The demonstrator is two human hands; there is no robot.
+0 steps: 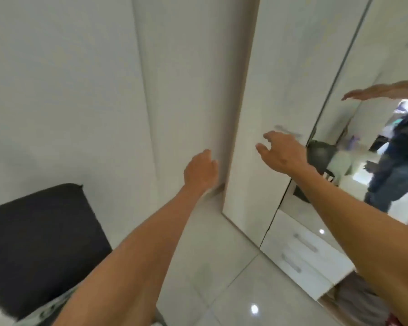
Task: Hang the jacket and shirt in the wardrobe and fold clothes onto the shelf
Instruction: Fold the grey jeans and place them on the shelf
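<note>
1. Looking through the head camera, I am facing the white wardrobe, which is standing ahead and to the right with its door closed.
2. I am seeing the left hand reaching out beside the wardrobe's left edge, near the corner where it is meeting the wall. Its fingers are curling inward and nothing is showing in them. I cannot tell whether it is touching the wardrobe.
3. I am seeing the right hand stretching toward the door, fingers spread and loosely bent, holding nothing. It is hovering just below the handle, which is blurring too much for me to judge contact.
4. To the right, a mirror is reflecting a person in dark clothes with one arm held out.
5. Below the mirror, two drawers are sitting closed.
6. At the bottom right, under the drawers, some cloth is lying in a blurred heap; I cannot tell which garment it is.
7. At the lower left, a dark seat is standing against the wall, and a patterned fabric is showing at its near edge.
8. Glossy tiles are covering the floor between the seat and the wardrobe.
</note>
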